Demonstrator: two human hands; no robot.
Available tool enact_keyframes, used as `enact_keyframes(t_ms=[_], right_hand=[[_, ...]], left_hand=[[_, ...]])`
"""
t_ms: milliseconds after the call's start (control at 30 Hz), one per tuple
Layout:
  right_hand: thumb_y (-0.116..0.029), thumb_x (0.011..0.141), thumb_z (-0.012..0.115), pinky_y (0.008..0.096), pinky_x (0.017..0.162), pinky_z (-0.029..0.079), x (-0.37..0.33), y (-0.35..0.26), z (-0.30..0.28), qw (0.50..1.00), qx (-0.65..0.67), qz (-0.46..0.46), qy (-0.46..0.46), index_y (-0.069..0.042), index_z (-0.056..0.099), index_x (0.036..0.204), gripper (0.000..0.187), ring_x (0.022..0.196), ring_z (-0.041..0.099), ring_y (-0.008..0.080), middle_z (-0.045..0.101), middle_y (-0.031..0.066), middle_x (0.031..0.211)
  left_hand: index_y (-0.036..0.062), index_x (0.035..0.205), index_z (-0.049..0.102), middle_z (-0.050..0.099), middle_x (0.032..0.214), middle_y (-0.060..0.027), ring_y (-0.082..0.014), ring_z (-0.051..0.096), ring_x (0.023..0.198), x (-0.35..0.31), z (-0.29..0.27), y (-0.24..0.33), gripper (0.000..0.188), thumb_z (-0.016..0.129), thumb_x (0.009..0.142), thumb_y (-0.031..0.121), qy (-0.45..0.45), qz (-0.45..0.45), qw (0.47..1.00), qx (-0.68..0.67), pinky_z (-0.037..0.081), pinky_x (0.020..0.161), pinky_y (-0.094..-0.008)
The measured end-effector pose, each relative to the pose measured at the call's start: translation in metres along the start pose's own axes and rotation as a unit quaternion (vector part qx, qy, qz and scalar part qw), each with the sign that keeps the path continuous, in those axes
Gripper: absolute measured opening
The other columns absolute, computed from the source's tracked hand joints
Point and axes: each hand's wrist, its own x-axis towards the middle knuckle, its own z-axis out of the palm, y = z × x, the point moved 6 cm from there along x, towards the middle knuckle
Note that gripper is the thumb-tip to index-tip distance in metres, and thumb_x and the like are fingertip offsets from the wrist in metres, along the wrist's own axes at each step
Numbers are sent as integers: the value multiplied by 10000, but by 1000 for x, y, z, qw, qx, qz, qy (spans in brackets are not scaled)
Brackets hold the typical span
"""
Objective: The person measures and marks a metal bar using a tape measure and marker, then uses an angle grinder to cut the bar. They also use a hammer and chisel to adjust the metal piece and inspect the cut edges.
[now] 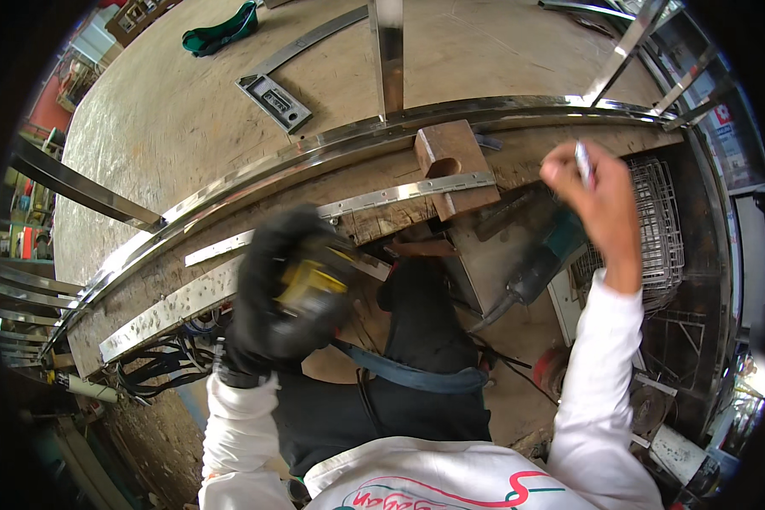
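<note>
My left hand [268, 293], in a black glove, is closed around a yellow-and-black tool [308, 285] that looks like a tape measure; motion smears it. It hovers over a long, narrow metal hinge strip [374, 200] with small holes, covering part of it. A rusty steel block [450, 153] with a round notch sits at the strip's right end. My bare right hand [599, 187] is raised to the right of the block, pinching a slim silver-white pen [582, 161]. Its fingers are slightly blurred.
A shiny steel frame [314, 153] with upright bars lies along the wooden table [170, 110]. Farther back are a try square [280, 104] and green goggles [219, 36]. A teal angle grinder [561, 238] and a wire basket [654, 221] are at right; cables [157, 370] hang at left.
</note>
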Motion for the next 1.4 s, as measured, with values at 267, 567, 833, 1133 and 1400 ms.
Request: enact_keyframes(t_ms=[267, 567, 833, 1133, 1400], right_hand=[[-201, 840, 911, 214, 682, 435, -84, -25, 100, 957, 260, 5, -129, -35, 749, 1033, 302, 753, 585, 59, 676, -7, 831], [-159, 873, 814, 246, 749, 410, -66, -14, 53, 875, 432, -93, -199, -73, 627, 949, 219, 846, 520, 76, 575, 0, 892], [-199, 890, 830, 236, 649, 445, 22, 7, 28, 981, 131, -112, -88, -16, 726, 990, 233, 707, 560, 56, 670, -17, 846], [-141, 905, 819, 254, 831, 559, 32, 2, 62, 993, 62, -40, -87, 31, 774, 1019, 211, 882, 731, 121, 787, 85, 925], [-218, 867, 838, 252, 643, 471, 26, 1, 57, 994, 68, -66, -61, -14, 807, 943, 219, 679, 603, 63, 744, 23, 768]], left_hand=[[5, 1337, 621, 698, 1218, -196, -406, 701, 1089, 22, 84, -4, 769, 956, 696, 268, -181, 82, 975, 103, 551, 959, -450], [-12, 1376, 629, 696, 1058, -149, -299, 693, 963, 41, 59, 11, 620, 802, 826, 216, -196, 40, 974, 106, 528, 925, -389], [24, 1275, 716, 694, 1091, -124, -272, 690, 1036, 47, -2, 10, 428, 758, 850, 64, -84, 22, 939, 333, 526, 944, -370], [24, 1265, 720, 684, 1133, -129, -267, 688, 1060, 31, -22, -16, 421, 765, 847, 53, -52, -5, 927, 372, 525, 972, -367], [26, 1252, 727, 679, 1133, -136, -278, 686, 1070, 32, -21, -15, 410, 762, 845, 56, -62, -19, 932, 356, 521, 975, -363]])
